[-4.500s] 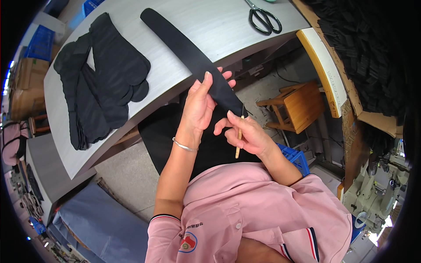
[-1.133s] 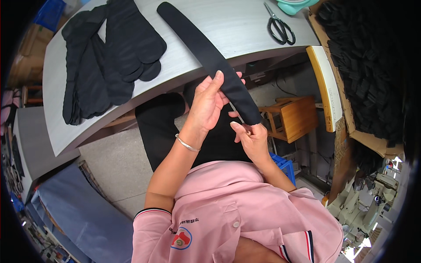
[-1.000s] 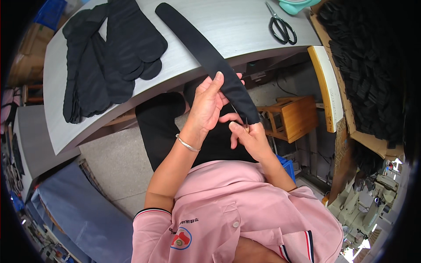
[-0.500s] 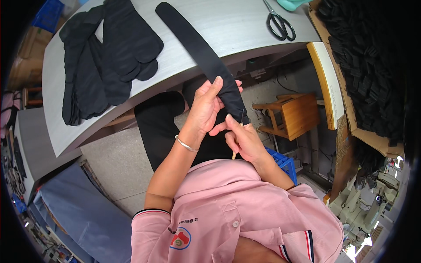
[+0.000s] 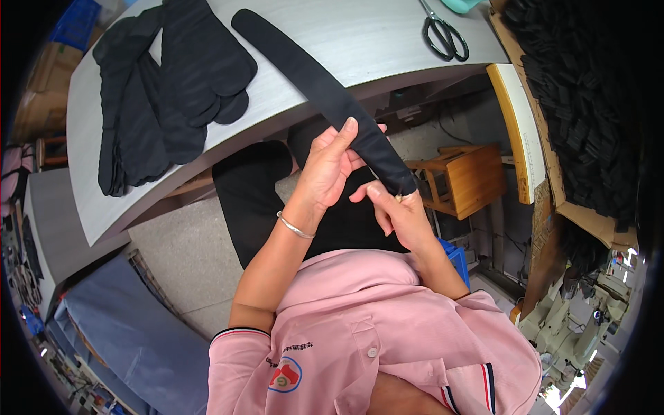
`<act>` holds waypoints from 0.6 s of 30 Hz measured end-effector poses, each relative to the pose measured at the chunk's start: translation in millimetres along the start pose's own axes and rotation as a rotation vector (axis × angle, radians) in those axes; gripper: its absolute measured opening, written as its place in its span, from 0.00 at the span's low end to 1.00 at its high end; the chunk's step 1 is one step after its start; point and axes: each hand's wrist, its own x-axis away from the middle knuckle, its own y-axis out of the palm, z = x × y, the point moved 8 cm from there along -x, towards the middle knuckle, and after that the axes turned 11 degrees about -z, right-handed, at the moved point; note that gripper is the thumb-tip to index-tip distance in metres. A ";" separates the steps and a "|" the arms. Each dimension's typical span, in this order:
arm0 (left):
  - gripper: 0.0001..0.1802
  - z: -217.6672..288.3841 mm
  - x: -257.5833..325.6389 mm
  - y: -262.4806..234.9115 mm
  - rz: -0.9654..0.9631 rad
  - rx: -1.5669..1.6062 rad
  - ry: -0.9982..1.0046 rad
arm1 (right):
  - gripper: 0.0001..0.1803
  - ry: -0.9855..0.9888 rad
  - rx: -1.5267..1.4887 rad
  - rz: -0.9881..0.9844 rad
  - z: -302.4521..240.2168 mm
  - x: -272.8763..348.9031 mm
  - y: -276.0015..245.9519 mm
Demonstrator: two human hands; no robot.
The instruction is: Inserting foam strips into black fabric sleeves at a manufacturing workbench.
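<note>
A long black fabric strip point(image 5: 304, 66) with a rounded far end slants from the table toward my lap. Midway along it, my left hand point(image 5: 328, 169) grips the cloth, thumb on top and fingertips showing past the far edge. My right hand point(image 5: 401, 214) is at the near end, its fingers closed around the cloth there. A small tan tip point(image 5: 399, 198) shows between that hand and the strip's end; most of it is hidden.
Stacked black fabric pieces point(image 5: 176, 83) lie on the pale table point(image 5: 290, 104) at left. Black-handled scissors point(image 5: 445, 38) rest at the far right. A cardboard box point(image 5: 588, 225) of black pieces stands at right, beyond a wooden stool point(image 5: 477, 181). A blue crate point(image 5: 455, 263) is beside me.
My right hand has moved right and slightly down with the strip's near end, drawing the strip straighter. The thin tan stick that stuck out below that hand no longer shows there.
</note>
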 end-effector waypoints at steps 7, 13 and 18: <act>0.21 -5.4 0.4 -7.1 0.025 -0.064 0.001 | 0.21 0.186 -0.248 -0.146 17.0 -6.0 6.1; 0.21 -6.3 1.0 -8.9 0.018 -0.053 0.003 | 0.23 0.184 -0.293 -0.063 25.8 -12.5 -2.4; 0.20 -14.8 2.8 -1.9 0.016 0.020 0.019 | 0.23 0.144 -0.268 0.005 22.1 -10.3 -15.3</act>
